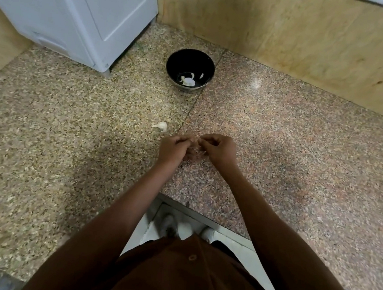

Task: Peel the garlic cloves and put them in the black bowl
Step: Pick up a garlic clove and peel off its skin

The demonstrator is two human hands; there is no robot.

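Head view, looking down over my two forearms: both hands met above the speckled stone surface (282, 136), fingertips drawn together at one spot. My left hand (173, 146) had its fingers curled inward, and my right hand (220, 148) mirrored it, thumb and fingers bent toward the same meeting point. Whatever sat between them was too small and too blurred for me to make out; I judged it to be a garlic clove being stripped, but I could not tell its long axis or which hand bore its weight.

A garlic bulb (161, 125) lay on the surface just beyond and to the left of my left hand, its stem pointing left, close enough that the left hand was plainly the nearer one. Farther ahead, well apart from both hands and nearly straight out from them, stood the black bowl (174, 64), with a few pale pieces already lying at its bottom. As I read it, any finished clove would need a forward reach, slightly leftward. A white appliance (70, 7) stood at the back left.
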